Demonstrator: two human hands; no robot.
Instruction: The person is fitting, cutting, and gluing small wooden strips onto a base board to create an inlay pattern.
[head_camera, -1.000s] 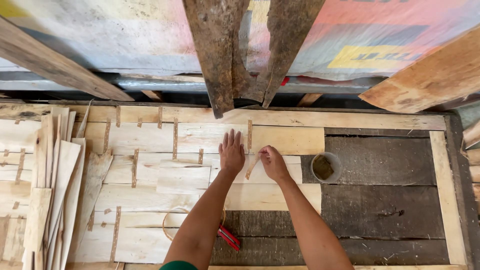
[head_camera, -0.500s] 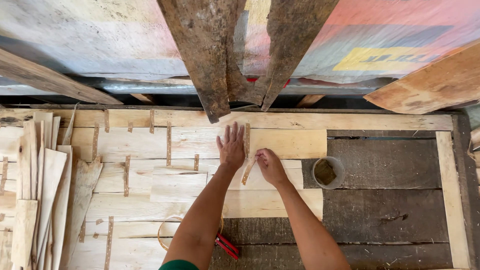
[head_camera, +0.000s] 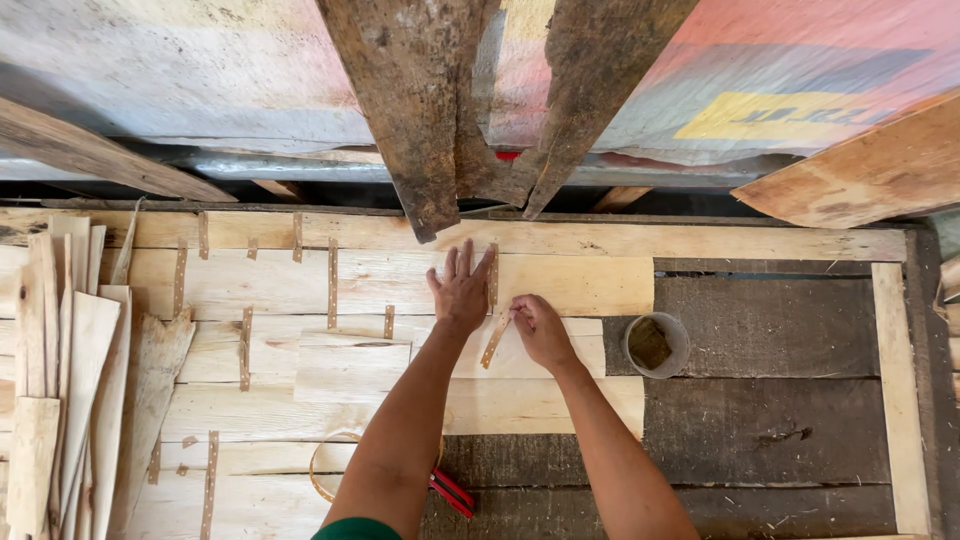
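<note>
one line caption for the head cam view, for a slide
Left hand flat on pale boards, right hand pinching a thin wood strip.

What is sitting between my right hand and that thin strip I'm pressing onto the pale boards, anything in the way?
Nothing visible. The right hand rests directly on the thin wooden strip, which lies slanted on the pale boards. The left hand lies flat beside it. The small round container stands off to the right, apart.
</note>
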